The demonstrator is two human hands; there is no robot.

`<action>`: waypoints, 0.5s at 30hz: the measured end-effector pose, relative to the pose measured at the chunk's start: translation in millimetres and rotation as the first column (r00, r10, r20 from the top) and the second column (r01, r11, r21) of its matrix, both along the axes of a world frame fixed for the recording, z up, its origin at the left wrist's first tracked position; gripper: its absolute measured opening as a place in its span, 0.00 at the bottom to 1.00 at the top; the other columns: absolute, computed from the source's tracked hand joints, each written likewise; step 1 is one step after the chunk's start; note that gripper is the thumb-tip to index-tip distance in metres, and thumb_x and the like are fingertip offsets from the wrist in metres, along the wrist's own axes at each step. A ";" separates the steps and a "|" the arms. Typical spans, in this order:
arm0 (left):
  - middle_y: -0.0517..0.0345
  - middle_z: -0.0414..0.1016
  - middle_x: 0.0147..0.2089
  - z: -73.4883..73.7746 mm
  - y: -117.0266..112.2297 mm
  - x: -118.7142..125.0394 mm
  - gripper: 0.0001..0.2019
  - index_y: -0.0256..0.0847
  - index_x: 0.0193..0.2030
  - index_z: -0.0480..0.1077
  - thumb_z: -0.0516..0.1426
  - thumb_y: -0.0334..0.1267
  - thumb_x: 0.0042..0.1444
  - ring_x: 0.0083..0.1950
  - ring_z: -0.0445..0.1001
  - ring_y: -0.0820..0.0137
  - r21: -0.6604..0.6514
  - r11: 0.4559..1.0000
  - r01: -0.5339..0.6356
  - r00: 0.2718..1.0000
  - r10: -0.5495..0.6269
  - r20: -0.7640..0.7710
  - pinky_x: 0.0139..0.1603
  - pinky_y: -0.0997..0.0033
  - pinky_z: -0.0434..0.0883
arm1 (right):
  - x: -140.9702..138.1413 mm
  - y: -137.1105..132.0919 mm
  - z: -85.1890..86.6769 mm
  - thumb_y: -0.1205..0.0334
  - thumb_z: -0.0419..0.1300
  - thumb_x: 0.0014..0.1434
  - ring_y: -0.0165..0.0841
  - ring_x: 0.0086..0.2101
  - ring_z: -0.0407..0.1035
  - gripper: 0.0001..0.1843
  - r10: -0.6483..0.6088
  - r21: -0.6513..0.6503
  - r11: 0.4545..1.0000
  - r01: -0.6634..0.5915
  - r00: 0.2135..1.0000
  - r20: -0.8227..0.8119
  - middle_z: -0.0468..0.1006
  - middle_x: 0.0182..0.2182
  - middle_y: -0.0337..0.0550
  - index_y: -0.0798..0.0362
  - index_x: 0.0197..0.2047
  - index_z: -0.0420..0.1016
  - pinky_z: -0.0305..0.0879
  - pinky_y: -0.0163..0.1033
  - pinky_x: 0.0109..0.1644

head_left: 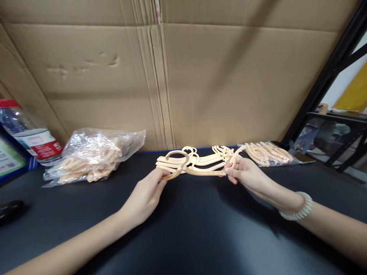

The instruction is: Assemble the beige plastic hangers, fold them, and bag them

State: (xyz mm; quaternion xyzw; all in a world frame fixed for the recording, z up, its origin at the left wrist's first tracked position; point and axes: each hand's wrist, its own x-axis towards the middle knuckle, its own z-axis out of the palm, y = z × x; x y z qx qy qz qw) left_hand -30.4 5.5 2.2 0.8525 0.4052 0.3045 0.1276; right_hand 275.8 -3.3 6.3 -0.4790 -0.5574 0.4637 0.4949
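Observation:
A cream plastic clothes hanger (202,173) is held level above the dark tabletop (195,236), its hook curling up toward the left. My left hand (147,194) is closed on its left arm, thumb and fingers pinching the end. At the other end, my right hand (248,173) grips the right arm, and a curved cream piece (237,154) rises between its fingers. Whether that piece is joined to the hanger I cannot tell. Just behind, more cream hangers (206,160) lie in a stack, partly hidden by the held one.
At left is a clear plastic bag (94,156) of cream hanger parts, beside a red-capped bottle (40,141). Another clear bag (266,153) with such parts lies at right. A cardboard wall (229,76) stands behind. A black object (10,211) sits at the left edge.

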 end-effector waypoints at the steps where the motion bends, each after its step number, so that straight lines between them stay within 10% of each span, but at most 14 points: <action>1: 0.57 0.71 0.38 0.3 -0.2 0.2 0.08 0.43 0.44 0.64 0.44 0.35 0.66 0.37 0.70 0.66 0.003 1.000 0.000 1.000 0.000 -0.001 0.40 0.68 0.67 | -0.1 0.0 0.1 0.57 0.67 0.44 0.25 0.17 0.60 0.16 -0.001 0.001 1.000 0.001 1.000 0.005 0.73 0.19 0.34 0.51 0.28 0.63 0.56 0.37 0.27; 15: 0.60 0.71 0.35 1.7 -0.3 1.2 0.09 0.43 0.43 0.65 0.44 0.36 0.67 0.34 0.71 0.68 0.003 1.000 -0.012 1.000 0.012 -0.012 0.36 0.71 0.67 | -2.6 -2.2 2.3 0.56 0.68 0.47 0.23 0.16 0.58 0.16 -0.023 0.078 0.997 0.023 1.000 -0.008 0.76 0.23 0.38 0.52 0.28 0.64 0.53 0.35 0.24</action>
